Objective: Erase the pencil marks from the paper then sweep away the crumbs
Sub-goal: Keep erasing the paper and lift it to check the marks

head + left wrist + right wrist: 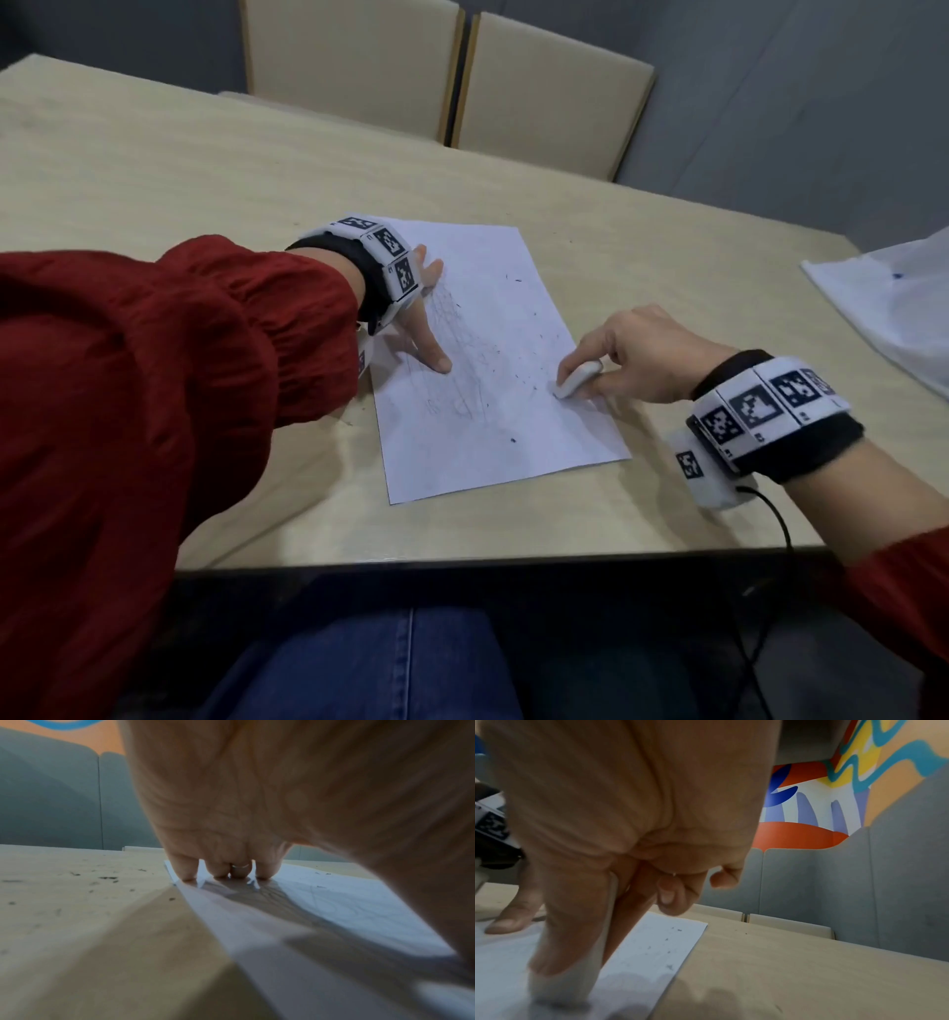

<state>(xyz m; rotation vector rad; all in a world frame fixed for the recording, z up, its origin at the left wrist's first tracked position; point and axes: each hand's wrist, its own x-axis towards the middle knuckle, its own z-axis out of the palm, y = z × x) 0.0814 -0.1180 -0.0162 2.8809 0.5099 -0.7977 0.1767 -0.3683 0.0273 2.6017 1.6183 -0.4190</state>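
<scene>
A white sheet of paper [493, 370] lies on the table with faint pencil lines down its middle and dark crumbs [513, 440] scattered over it. My left hand [421, 318] presses flat on the sheet's left part, fingers spread, fingertips [189, 876] and thumb down on the paper [347, 902]. My right hand [631, 360] pinches a white eraser [577, 380] between thumb and forefinger, its tip touching the sheet near the right edge. In the right wrist view the eraser [559, 986] stands on the paper [649, 947] under the thumb.
The light wooden table [205, 169] carries crumbs left of the sheet [107, 878]. A white plastic bag [893, 313] lies at the right edge. Two beige chairs [447, 72] stand behind the far edge. A cable [775, 519] hangs from my right wristband.
</scene>
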